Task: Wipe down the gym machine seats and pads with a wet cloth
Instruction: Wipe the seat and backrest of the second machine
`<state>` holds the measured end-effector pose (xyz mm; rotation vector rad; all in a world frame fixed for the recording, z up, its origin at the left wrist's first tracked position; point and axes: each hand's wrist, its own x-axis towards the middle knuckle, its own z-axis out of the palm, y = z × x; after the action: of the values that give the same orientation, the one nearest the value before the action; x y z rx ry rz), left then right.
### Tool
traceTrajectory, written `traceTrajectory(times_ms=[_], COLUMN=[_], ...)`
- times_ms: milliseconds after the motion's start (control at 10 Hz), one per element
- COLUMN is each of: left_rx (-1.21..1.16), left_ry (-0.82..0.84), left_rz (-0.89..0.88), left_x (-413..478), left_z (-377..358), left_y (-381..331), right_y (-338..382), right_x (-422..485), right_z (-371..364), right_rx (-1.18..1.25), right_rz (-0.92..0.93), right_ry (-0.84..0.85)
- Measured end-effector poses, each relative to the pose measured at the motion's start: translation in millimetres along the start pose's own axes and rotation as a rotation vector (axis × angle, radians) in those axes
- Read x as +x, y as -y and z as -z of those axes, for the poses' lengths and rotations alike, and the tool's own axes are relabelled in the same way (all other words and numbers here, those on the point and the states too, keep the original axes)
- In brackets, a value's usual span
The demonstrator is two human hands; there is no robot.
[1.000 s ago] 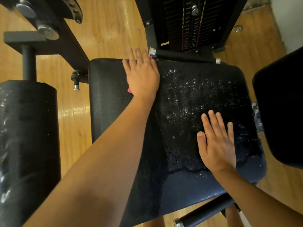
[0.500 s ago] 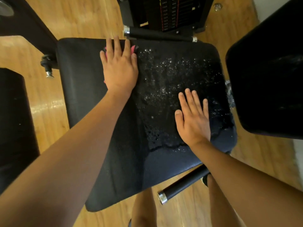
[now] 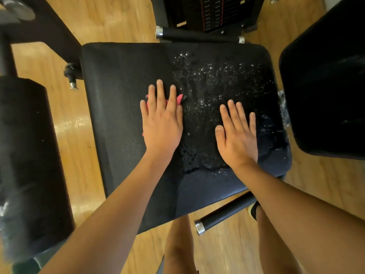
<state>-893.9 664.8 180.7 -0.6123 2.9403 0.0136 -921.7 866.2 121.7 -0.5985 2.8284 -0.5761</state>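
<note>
Seat pad (image 3: 118,135), black and water-beaded on its right half, stands over wooden floor (image 3: 98,20). My left hand (image 3: 162,123) presses the pink cloth (image 3: 179,98) mid-seat, fingers straight; my right hand (image 3: 237,135) lies flat, fingers slightly spread.

A glossy wooden floor (image 3: 79,135) lies under everything. At its far edge stands a black weight stack (image 3: 213,12) with red and yellow stripes, and a chrome-capped black bar (image 3: 197,35) lies just in front of it. A second capped bar (image 3: 223,214) angles out near a dark shoe (image 3: 253,210). A dark steel beam (image 3: 57,30) slants in from the far left, with a small pin knob (image 3: 72,78) at its end.
</note>
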Motion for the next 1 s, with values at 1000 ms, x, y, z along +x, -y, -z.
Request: traceTrajectory(times_ms=[1000], left_rx=[0.047], left_ry=[0.165], left_rz=[-0.082], left_x=[-171.5], left_z=[-22.5], left_y=[-43.2], right_y=[0.3], right_x=[-1.1], right_z=[2.5], right_rx=[0.005], right_rz=[0.009], right_ry=[-0.008])
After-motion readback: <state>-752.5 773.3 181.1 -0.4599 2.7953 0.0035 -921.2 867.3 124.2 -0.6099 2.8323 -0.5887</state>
